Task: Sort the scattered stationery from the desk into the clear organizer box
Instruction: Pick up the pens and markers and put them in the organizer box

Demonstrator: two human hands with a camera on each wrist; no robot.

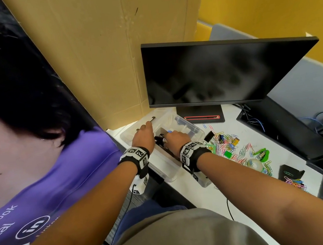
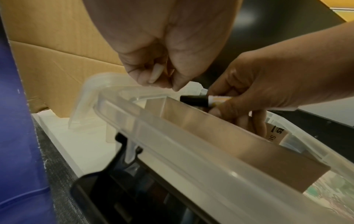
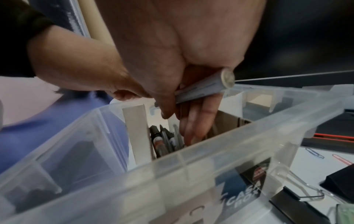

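The clear organizer box (image 1: 195, 130) stands on the white desk beside the monitor. My right hand (image 1: 170, 135) reaches into its middle compartment and grips a grey marker (image 3: 203, 91) with a black cap (image 2: 193, 100). Below my right hand (image 3: 178, 119), several pens (image 3: 164, 141) stand in the same compartment, next to a brown card divider (image 2: 229, 136). My left hand (image 1: 146, 127) is at the box's far left rim. Its fingers (image 2: 145, 75) are curled with nothing visible in them, and their tips touch the rim (image 2: 172, 136).
Coloured paper clips (image 1: 226, 143) lie scattered right of the box, with a black binder clip (image 3: 295, 207), a green staple remover (image 1: 262, 154) and a tape roll (image 1: 254, 165). The monitor (image 1: 221, 70) stands behind them. A cardboard sheet (image 1: 106, 47) and a person in a purple shirt (image 1: 61, 175) are on the left.
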